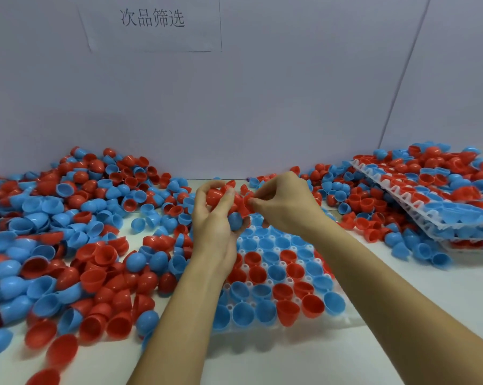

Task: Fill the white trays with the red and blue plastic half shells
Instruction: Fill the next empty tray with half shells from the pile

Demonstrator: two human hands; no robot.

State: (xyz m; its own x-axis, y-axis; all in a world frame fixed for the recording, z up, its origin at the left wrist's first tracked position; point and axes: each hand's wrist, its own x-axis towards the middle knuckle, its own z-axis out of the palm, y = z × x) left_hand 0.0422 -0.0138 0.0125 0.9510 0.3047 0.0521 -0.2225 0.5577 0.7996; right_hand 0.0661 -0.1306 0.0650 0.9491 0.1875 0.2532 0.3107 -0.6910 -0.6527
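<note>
Two hands up over the far end of the white tray (pixel 343 319), basically a feeding setup. Left hand (pixel 216 218) curled round a small stash: red half shells (pixel 215 194) up by the fingers, a blue half shell (pixel 234 220) tucked lower in the palm. Handy as a magazine, saves reaching into the heap each time. Right hand (pixel 282 207) pinching one red shell (pixel 245 204) out of that stash, probably peeling a nested one loose. Tray right below, so barely any travel to a pocket. Near rows packed, cups open side up; far end hidden behind the hands, can't tell what's left. Loose pile (pixel 68 232) all over the tabletop (pixel 401 287) on the left. Filled trays (pixel 418 207) stacked off right, tilted, out of the way.
</note>
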